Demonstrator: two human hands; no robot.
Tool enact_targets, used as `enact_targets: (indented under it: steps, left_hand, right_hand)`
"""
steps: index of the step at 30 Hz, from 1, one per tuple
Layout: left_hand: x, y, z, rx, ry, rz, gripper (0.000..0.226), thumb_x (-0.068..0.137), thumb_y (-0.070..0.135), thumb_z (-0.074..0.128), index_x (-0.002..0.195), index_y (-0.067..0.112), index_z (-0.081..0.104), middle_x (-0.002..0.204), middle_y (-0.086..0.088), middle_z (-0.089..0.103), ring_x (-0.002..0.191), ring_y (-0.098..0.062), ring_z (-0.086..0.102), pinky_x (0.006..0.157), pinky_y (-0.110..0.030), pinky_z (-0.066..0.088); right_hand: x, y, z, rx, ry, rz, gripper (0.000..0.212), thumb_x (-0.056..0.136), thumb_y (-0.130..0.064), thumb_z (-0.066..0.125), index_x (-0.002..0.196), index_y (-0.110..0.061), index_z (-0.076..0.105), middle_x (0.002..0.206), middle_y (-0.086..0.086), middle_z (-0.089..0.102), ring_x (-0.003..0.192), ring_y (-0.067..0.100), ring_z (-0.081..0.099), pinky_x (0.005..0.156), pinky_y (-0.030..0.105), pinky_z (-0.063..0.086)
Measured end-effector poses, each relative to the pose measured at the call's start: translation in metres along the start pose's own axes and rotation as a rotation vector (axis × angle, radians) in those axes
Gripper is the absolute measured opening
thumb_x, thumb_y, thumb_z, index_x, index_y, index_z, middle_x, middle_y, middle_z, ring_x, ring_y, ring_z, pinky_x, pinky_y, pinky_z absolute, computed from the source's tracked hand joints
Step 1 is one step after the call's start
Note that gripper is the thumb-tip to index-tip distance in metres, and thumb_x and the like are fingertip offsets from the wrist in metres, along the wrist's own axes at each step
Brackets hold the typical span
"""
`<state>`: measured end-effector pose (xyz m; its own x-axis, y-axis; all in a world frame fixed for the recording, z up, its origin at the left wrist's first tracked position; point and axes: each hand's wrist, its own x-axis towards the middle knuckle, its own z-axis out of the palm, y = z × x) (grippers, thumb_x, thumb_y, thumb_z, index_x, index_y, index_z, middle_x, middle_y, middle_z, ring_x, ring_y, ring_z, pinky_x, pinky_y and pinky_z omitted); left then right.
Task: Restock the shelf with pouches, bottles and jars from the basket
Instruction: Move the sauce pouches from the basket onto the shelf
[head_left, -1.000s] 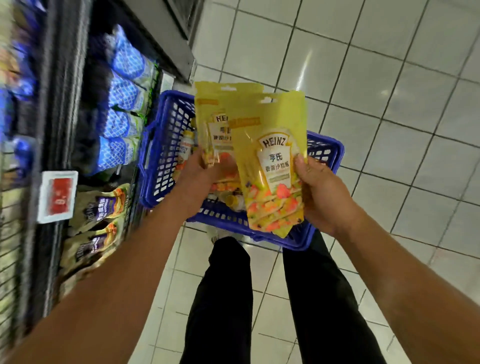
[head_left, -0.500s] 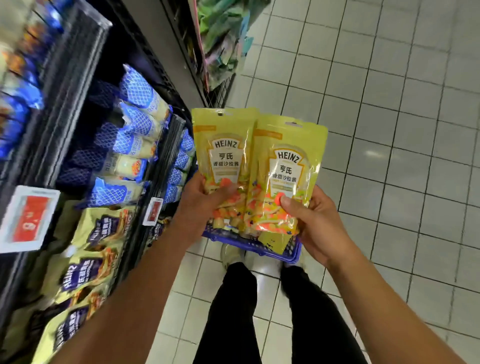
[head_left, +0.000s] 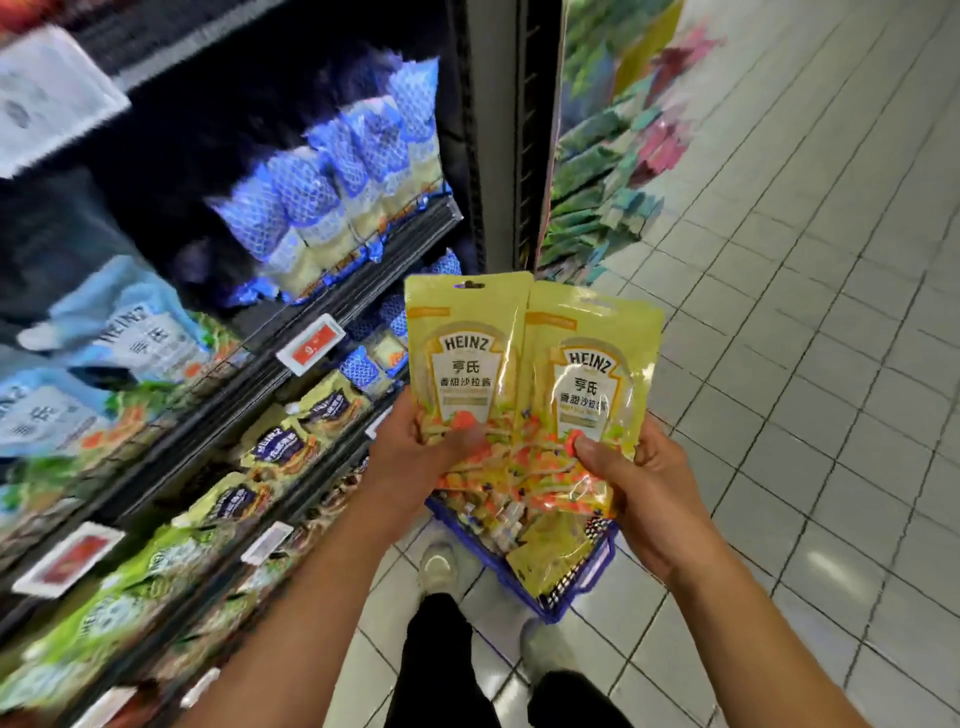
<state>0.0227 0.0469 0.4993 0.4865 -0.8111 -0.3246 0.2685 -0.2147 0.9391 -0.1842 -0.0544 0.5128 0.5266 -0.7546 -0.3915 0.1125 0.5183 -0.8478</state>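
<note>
- The left hand pinches the lower part of one yellow Heinz pouch, with the thumb across the front and the fingers behind it.
- The right hand grips a second yellow pouch the same way, with the thumb pressed on its printed front.
- Both pouches stand upright side by side. Their inner edges overlap slightly, with the left one's edge in front.
- They are held in the air above the blue basket, which sits on the floor just ahead of the person's shoes. More packets lie inside the basket.
- The shelf runs along the left, and its front rail carries a red price tag.
- Blue-netted pouches fill the right part of the upper tier. Dark, unfilled space shows to their left and behind them.
- On the tier below, dark-labelled yellow pouches lean close to the front edge, just left of the left hand.
- A rack of hanging green packets stands past the shelf's end post.
- Bare white tile stretches to the right of the hands and the basket.
</note>
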Motion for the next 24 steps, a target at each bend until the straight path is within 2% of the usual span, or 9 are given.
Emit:
enact_targets:
  steps: [5,8,12,14,16,18,21,24]
  left_hand:
    - [-0.061,0.010,-0.011,-0.085,0.172,0.049,0.046,0.068,0.027,0.086,0.107,0.043,0.069,0.112,-0.001,0.075,0.101,-0.025,0.073,0.073,-0.037,0.061]
    - [-0.098,0.015,-0.022,-0.127,0.268,0.079,0.050,0.070,0.025,0.086,0.114,0.040,0.067,0.113,-0.001,0.075,0.099,-0.026,0.074,0.067,-0.035,0.060]
    - [-0.147,0.022,-0.042,-0.171,0.373,0.125,0.059,0.065,0.032,0.090,0.118,0.036,0.065,0.115,-0.002,0.074,0.100,-0.025,0.073,0.071,-0.034,0.060]
    - [-0.170,0.025,-0.054,-0.197,0.429,0.139,0.066,0.062,0.035,0.089,0.122,0.029,0.063,0.112,-0.004,0.075,0.096,-0.027,0.074,0.067,-0.034,0.060]
    - [-0.194,0.028,-0.067,-0.216,0.484,0.173,0.062,0.064,0.032,0.088,0.121,0.027,0.063,0.111,-0.005,0.075,0.096,-0.028,0.074,0.067,-0.034,0.060]
    - [-0.220,0.031,-0.081,-0.230,0.516,0.205,0.058,0.066,0.031,0.086,0.119,0.028,0.063,0.112,-0.006,0.075,0.097,-0.029,0.074,0.070,-0.036,0.061]
    - [-0.262,0.030,-0.106,-0.241,0.572,0.238,0.065,0.067,0.030,0.089,0.125,0.024,0.060,0.113,-0.007,0.074,0.099,-0.029,0.073,0.073,-0.037,0.061]
    - [-0.308,0.026,-0.133,-0.237,0.639,0.285,0.070,0.063,0.035,0.089,0.126,0.026,0.060,0.115,-0.008,0.073,0.102,-0.030,0.072,0.076,-0.039,0.061]
  right_hand:
    - [-0.019,-0.012,0.014,-0.092,-0.170,0.005,0.050,0.067,-0.021,0.090,0.113,-0.021,0.071,0.114,0.015,0.074,0.101,0.037,0.073,0.076,0.040,0.061]
    - [-0.030,-0.015,0.031,-0.136,-0.264,0.006,0.047,0.066,-0.023,0.091,0.109,-0.025,0.073,0.112,0.014,0.075,0.099,0.036,0.074,0.074,0.040,0.061]
    - [-0.047,-0.014,0.065,-0.205,-0.383,-0.010,0.045,0.068,-0.027,0.090,0.109,-0.028,0.073,0.112,0.011,0.076,0.100,0.034,0.074,0.077,0.044,0.061]
    - [-0.058,-0.011,0.085,-0.244,-0.431,-0.035,0.046,0.065,-0.031,0.088,0.109,-0.029,0.073,0.110,0.009,0.076,0.098,0.032,0.074,0.074,0.039,0.062]
    - [-0.070,-0.007,0.105,-0.266,-0.485,-0.044,0.046,0.065,-0.033,0.088,0.109,-0.030,0.073,0.110,0.008,0.077,0.098,0.030,0.075,0.072,0.035,0.061]
    - [-0.082,-0.001,0.125,-0.282,-0.549,-0.044,0.044,0.068,-0.031,0.087,0.109,-0.030,0.073,0.110,0.008,0.076,0.098,0.030,0.075,0.071,0.035,0.061]
    - [-0.106,0.013,0.160,-0.302,-0.645,-0.054,0.035,0.072,-0.020,0.083,0.105,-0.030,0.074,0.108,0.008,0.077,0.096,0.029,0.075,0.069,0.034,0.061]
    - [-0.134,0.031,0.197,-0.343,-0.705,-0.071,0.036,0.070,-0.019,0.083,0.103,-0.029,0.075,0.106,0.009,0.077,0.095,0.029,0.075,0.072,0.037,0.062]
